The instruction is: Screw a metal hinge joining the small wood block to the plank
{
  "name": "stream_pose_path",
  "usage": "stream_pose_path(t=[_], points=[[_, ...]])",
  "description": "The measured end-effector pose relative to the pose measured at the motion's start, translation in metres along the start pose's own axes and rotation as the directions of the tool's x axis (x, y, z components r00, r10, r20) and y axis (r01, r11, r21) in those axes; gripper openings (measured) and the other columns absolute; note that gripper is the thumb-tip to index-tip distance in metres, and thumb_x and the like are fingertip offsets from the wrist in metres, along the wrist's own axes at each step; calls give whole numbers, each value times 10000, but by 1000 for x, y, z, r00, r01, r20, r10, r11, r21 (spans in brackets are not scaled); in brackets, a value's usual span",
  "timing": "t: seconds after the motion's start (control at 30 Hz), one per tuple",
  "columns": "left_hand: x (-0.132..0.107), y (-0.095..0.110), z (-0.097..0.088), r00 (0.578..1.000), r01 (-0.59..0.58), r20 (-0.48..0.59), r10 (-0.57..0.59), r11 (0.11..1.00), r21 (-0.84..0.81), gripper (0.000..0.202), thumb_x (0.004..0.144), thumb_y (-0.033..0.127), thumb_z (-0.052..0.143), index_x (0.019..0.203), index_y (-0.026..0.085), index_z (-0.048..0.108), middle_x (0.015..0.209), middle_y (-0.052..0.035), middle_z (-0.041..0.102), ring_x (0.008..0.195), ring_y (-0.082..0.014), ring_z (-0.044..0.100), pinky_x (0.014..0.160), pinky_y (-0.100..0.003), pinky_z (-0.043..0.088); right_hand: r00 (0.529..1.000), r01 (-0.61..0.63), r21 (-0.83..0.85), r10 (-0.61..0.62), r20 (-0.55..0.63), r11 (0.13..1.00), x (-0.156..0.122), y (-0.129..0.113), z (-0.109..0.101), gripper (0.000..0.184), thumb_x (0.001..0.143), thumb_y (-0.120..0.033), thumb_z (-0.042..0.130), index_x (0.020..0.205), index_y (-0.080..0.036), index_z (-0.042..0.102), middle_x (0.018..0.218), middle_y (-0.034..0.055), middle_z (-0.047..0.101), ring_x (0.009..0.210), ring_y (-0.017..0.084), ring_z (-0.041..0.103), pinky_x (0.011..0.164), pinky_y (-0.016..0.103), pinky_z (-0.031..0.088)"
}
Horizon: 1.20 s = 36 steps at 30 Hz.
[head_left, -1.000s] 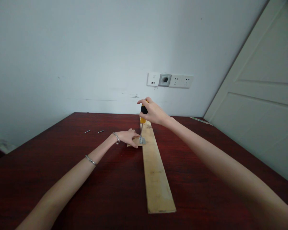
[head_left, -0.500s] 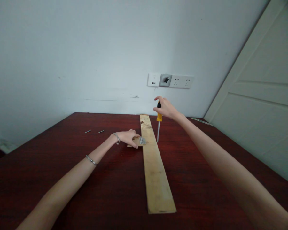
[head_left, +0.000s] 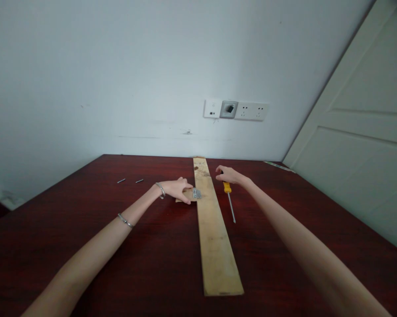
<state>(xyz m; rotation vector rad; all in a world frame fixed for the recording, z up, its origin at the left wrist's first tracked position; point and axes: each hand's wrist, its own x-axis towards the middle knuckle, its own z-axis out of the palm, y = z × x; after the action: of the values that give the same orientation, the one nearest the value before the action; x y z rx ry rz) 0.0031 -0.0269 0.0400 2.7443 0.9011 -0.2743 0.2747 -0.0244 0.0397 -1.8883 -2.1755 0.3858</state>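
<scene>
My left hand [head_left: 176, 190] is closed on a small wooden piece [head_left: 189, 194], pressing it to the table beside a long pale wooden board [head_left: 218, 242]. A metal hinge [head_left: 197, 193] spans from the small piece onto the board's left part. To the right of the board, my right hand [head_left: 229, 175] is closed around a screwdriver with a yellow and black handle [head_left: 227, 188]. Its shaft slants down toward me, the tip apart from the board and near the tabletop. Fingers partly hide the handle's top.
Two thin metal fasteners [head_left: 139, 181], screws or nails, lie on the dark red table [head_left: 135, 264] left of my left hand. A thin strip [head_left: 279, 167] rests at the back right. Sockets [head_left: 251, 111] are on the wall behind; a pale door [head_left: 360, 132] stands to the right.
My right hand has lowered with the screwdriver and moved slightly right. The shaft, nearly upright before, now tilts with its tip toward me. My left hand has not visibly moved.
</scene>
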Motion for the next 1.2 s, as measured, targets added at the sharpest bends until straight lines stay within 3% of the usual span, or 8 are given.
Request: stream_pose_path(t=[0.27,0.47,0.73,0.93,1.1,1.2], points=[[-1,2,-1,1000,-2,4,2,1000,9,748,673,660,579,1228,160,559,1001,-80,514,977,-259,432,834,-292,375,999,-15,31,14,31,999,1,1,22,434,768,-302,580,1170,-142,554,1176,133,626,1053,250,589,825,279,432],[0,1,1,1000,10,3,-10,1000,11,746,662,669,591,1245,204,555,1026,-65,527,990,-259,431,862,-299,364,997,-78,23,78,4,997,0,3,30,540,739,-350,625,1219,-147,482,1128,154,587,991,268,598,798,310,439],[0,1,0,999,29,21,-29,999,-23,780,649,665,588,1248,168,552,1061,-90,513,1009,-276,415,877,-315,355,993,-119,35,120,-18,992,-9,2,36,626,720,-395,654,1245,-159,407,1151,164,488,958,274,598,798,332,443],[0,1,-1,999,24,29,-23,1000,-15,792,653,679,573,1252,161,545,1063,-94,507,1004,-269,414,874,-304,358,992,-127,46,127,-2,991,-12,4,37,629,742,-382,626,1280,-163,385,1171,159,475,965,250,594,809,323,459],[-1,2,-1,999,28,23,-28,1000,-9,773,655,670,579,1246,173,554,1070,-90,517,1010,-268,416,873,-299,358,984,-159,52,155,83,986,-17,5,26,660,770,-444,578,1337,-184,363,1211,182,462,744,192,613,581,295,487],[-1,3,-1,1000,22,12,-22,1000,-1,752,660,656,589,1234,172,566,1055,-87,530,997,-264,428,867,-298,360,989,-142,-9,142,36,990,-22,0,14,638,783,-484,560,1318,-168,416,1194,183,487,757,201,622,599,302,490]])
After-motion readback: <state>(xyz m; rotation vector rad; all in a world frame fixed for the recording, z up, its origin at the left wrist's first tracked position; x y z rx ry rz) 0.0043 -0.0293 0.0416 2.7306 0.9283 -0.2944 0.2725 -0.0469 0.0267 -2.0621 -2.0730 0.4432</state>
